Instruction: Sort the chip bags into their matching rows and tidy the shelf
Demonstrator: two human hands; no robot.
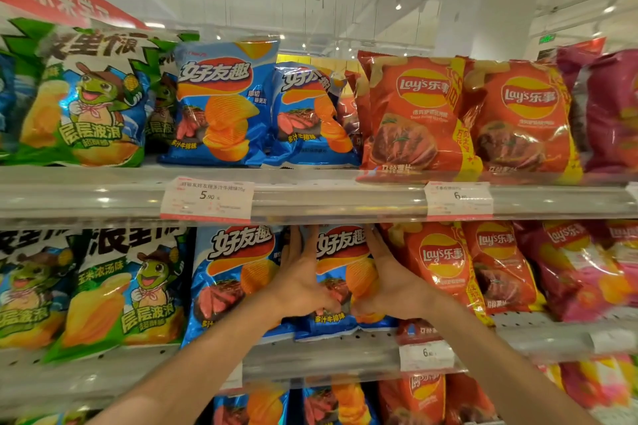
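A blue chip bag [340,252] stands upright on the middle shelf [328,359], between another blue bag [234,272] and a red Lay's bag [438,262]. My left hand [303,279] holds its left edge, fingers reaching up along the side and the thumb on the lower front. My right hand [390,279] holds the right edge the same way, thumb on the front. The two thumbs nearly meet low on the bag. The fingertips are hidden under the upper shelf's rail.
Green bags [131,293] fill the middle shelf's left and magenta bags [580,269] its right. The top shelf [310,203] carries green, blue [221,103], red [414,117] and magenta rows, with a tilted blue bag [310,114]. More bags stand below. Price tags [207,198] hang on the rails.
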